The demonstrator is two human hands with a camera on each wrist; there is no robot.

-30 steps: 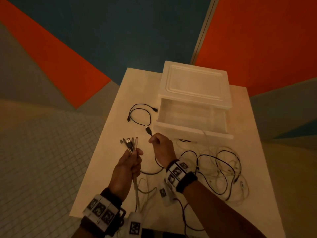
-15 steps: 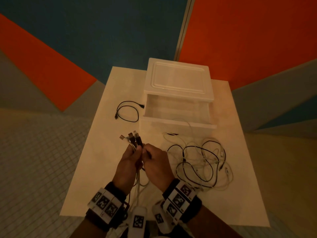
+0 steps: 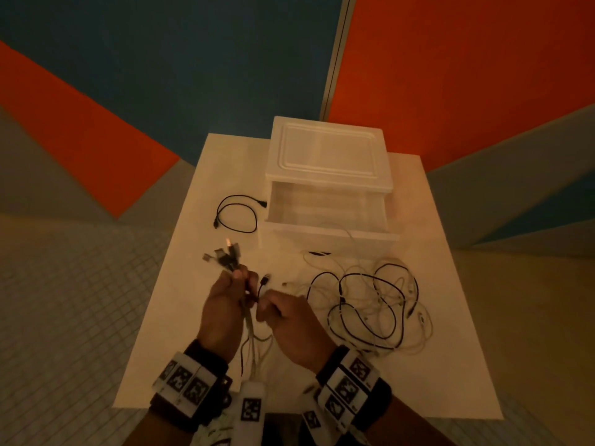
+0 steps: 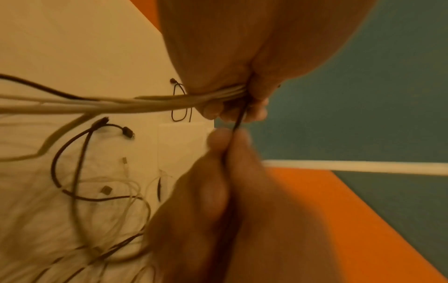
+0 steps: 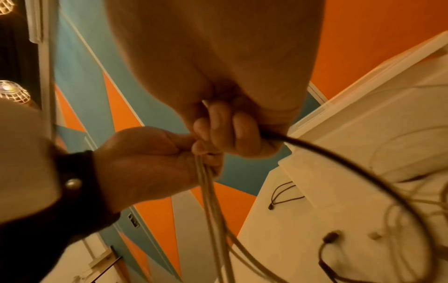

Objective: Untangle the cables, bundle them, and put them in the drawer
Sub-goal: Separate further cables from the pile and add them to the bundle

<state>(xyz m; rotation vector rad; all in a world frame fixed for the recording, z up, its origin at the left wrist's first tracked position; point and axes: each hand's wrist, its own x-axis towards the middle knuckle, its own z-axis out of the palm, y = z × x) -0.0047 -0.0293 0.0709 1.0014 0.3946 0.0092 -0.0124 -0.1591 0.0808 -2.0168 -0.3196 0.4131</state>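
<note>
My left hand (image 3: 236,286) grips a bunch of cable ends, whose connectors (image 3: 225,254) fan out above the fist. The white cords (image 4: 145,101) of that bunch trail down from the fist toward me. Beside it, my right hand (image 3: 267,304) pinches a black cable (image 5: 339,157) just below its plug (image 3: 265,280). That cable runs off into a tangle of black and white cables (image 3: 370,307) on the white table (image 3: 180,317). The white drawer unit (image 3: 328,156) stands at the back, its drawer (image 3: 331,235) pulled out.
A small black cable (image 3: 236,214) lies coiled by itself left of the drawer. A thin white cord (image 3: 349,235) hangs over the drawer's front. The table's near edge (image 3: 289,410) is just ahead of my wrists, with tiled floor (image 3: 64,317) to the left.
My right hand carried a black plug from near the drawer back to the bunch in my left hand. It now pinches the cable a little lower down.
</note>
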